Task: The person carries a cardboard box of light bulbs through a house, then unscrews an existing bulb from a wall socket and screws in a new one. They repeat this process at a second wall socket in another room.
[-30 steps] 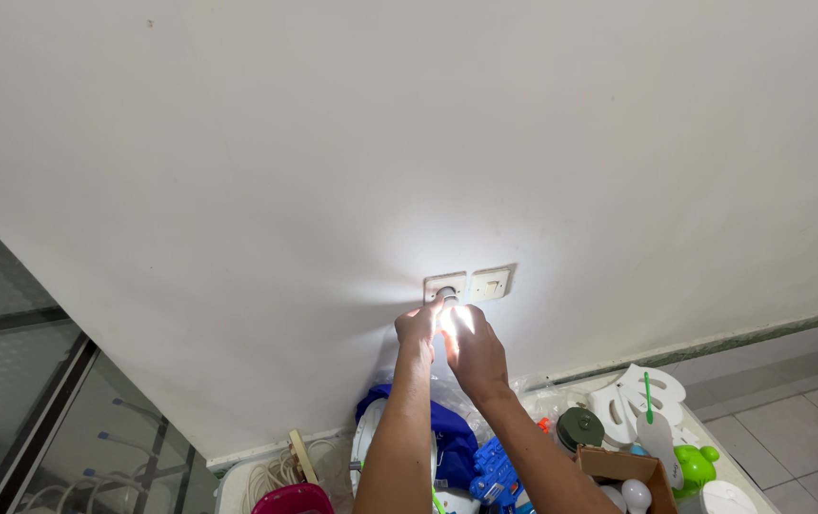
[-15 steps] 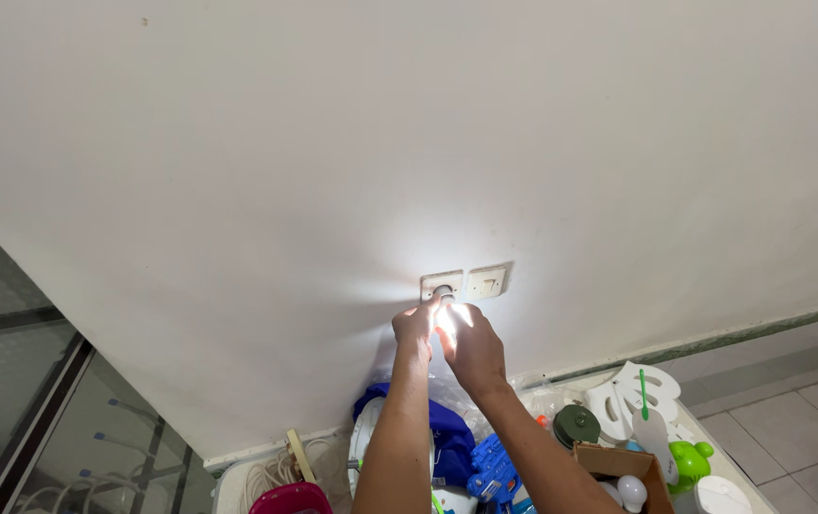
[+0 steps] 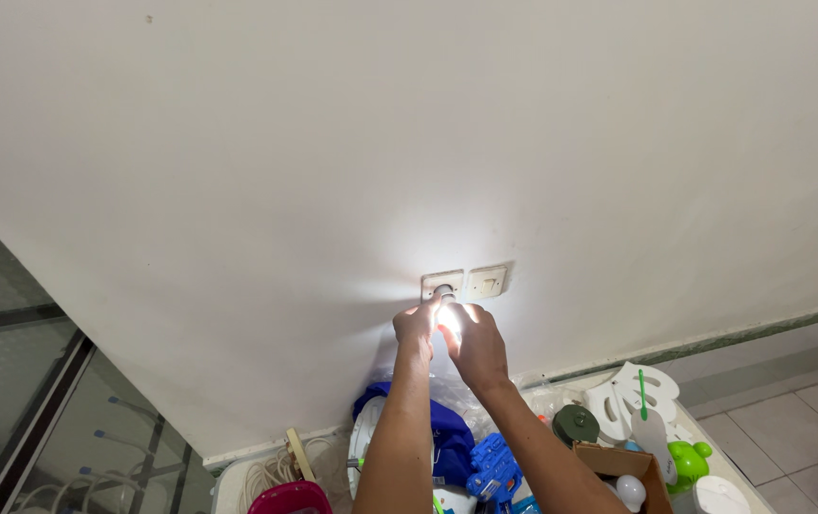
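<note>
- White glare spreads over the wall from a lit bulb (image 3: pixel 449 319), which sits at a wall socket plate (image 3: pixel 441 284) beside a cream switch plate (image 3: pixel 486 281).
- Both arms reach up from the bottom of the view and meet at the light.
- Left hand (image 3: pixel 417 328) closes its fingers on the bulb's neck just under the socket plate; the grip looks clamped, though the glare hides the fingertips.
- Right hand (image 3: pixel 476 345) cups the glowing globe from the right, fingers curled round it and touching it.
- Judging by the pose, the step in hand is turning or seating the bulb in its holder; any further turn calls for a steady wrist and a light hold on the globe.
- Below the arms lies clutter: a blue cloth (image 3: pixel 447 428), a spare white bulb (image 3: pixel 630 490) in a cardboard box (image 3: pixel 618 463), a green toy (image 3: pixel 687 461).
</note>
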